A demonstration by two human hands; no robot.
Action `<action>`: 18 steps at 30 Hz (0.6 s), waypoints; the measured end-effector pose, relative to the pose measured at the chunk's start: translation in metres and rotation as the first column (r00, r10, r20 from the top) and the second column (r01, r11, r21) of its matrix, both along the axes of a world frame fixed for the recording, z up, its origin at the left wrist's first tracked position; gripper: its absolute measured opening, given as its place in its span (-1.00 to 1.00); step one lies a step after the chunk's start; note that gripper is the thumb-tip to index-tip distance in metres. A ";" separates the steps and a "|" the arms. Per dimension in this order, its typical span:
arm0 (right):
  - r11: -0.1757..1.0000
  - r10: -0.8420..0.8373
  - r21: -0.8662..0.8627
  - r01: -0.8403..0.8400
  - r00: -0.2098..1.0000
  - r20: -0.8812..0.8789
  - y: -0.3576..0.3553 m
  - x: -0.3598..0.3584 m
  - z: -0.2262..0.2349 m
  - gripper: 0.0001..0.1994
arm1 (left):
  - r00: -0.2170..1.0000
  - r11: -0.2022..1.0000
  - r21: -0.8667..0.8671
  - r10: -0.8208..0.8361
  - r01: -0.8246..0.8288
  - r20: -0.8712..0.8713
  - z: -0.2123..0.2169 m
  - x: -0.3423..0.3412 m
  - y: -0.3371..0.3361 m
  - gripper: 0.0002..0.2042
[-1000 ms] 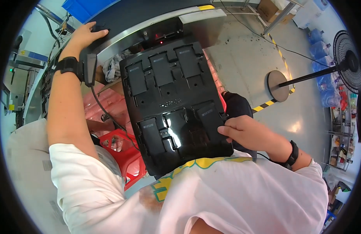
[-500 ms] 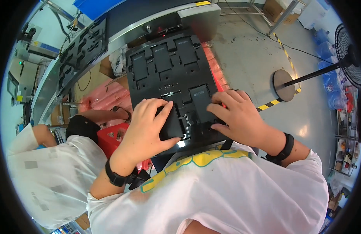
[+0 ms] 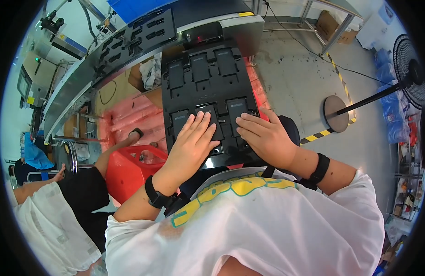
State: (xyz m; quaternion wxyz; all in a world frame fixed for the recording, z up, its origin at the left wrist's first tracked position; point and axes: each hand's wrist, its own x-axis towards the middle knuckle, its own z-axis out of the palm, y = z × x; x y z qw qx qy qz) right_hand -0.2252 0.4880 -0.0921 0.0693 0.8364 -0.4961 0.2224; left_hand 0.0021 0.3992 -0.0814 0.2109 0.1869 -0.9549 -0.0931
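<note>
While the person looks down, both hands lie flat on a black moulded tray (image 3: 208,92) that rests in front of the yellow-printed white shirt (image 3: 249,221). The left hand (image 3: 191,142) is spread open, palm down, and its fingers (image 3: 201,124) press on the near row of compartments, touching the dark rectangular parts seated there. The right hand (image 3: 263,138) is also open and flat, at about three o'clock from the left one and just beside it; its fingers (image 3: 247,122) reach onto the right near compartment. Neither hand grasps anything; they only press. Each wrist carries a black band (image 3: 320,168).

The tray has two rows of pockets: the far row, at twelve o'clock from the hands, holds three more dark parts (image 3: 201,69). The far edge of the tray lies close to a grey metal bench (image 3: 240,25), but I cannot tell if they touch.

At nine o'clock from the hands stands a red plastic crate (image 3: 129,170). Behind it, a second person in a black sleeve (image 3: 81,195) stretches a forearm toward a pink wrapped bundle (image 3: 129,122). A second black tray (image 3: 129,39) lies on the bench at eleven o'clock. At two o'clock, well apart on the concrete floor (image 3: 295,73), a standing fan (image 3: 412,76) rises from its round base (image 3: 336,112).
</note>
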 end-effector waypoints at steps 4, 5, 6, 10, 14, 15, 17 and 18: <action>0.994 -0.055 0.099 0.051 0.998 0.036 -0.001 0.001 0.007 -0.77 | 0.997 0.997 -0.027 0.077 -0.078 -0.018 -0.004 -0.008 0.010 -0.65; 0.987 -0.068 0.147 0.057 0.995 0.075 -0.001 0.001 0.008 -0.77 | 0.994 0.995 -0.008 0.101 -0.102 -0.047 -0.003 -0.008 0.011 -0.66; 0.988 -0.066 0.145 0.054 0.995 0.075 0.000 0.000 0.006 -0.77 | 0.989 0.992 0.013 0.126 -0.125 -0.078 -0.003 -0.009 0.013 -0.68; 0.978 -0.082 0.206 0.031 0.966 0.246 0.004 -0.003 0.004 -0.79 | 0.991 0.991 0.078 0.116 -0.111 -0.064 -0.005 -0.005 0.014 -0.70; 0.976 -0.089 0.215 0.026 0.953 0.289 0.003 -0.006 0.004 -0.80 | 0.991 0.990 0.064 0.130 -0.128 -0.032 -0.003 -0.006 0.011 -0.71; 0.977 -0.081 0.215 0.018 0.954 0.288 0.002 -0.006 0.005 -0.80 | 0.989 0.986 0.104 0.136 -0.129 -0.065 -0.005 -0.007 0.012 -0.71; 0.982 -0.057 0.190 0.000 0.954 0.294 0.001 -0.006 0.007 -0.79 | 0.987 0.980 0.164 0.129 -0.113 -0.091 -0.007 -0.009 0.016 -0.71; 0.983 -0.042 0.181 -0.011 0.957 0.288 -0.003 -0.007 0.008 -0.79 | 0.985 0.972 0.217 0.116 -0.087 -0.125 -0.006 -0.012 0.015 -0.71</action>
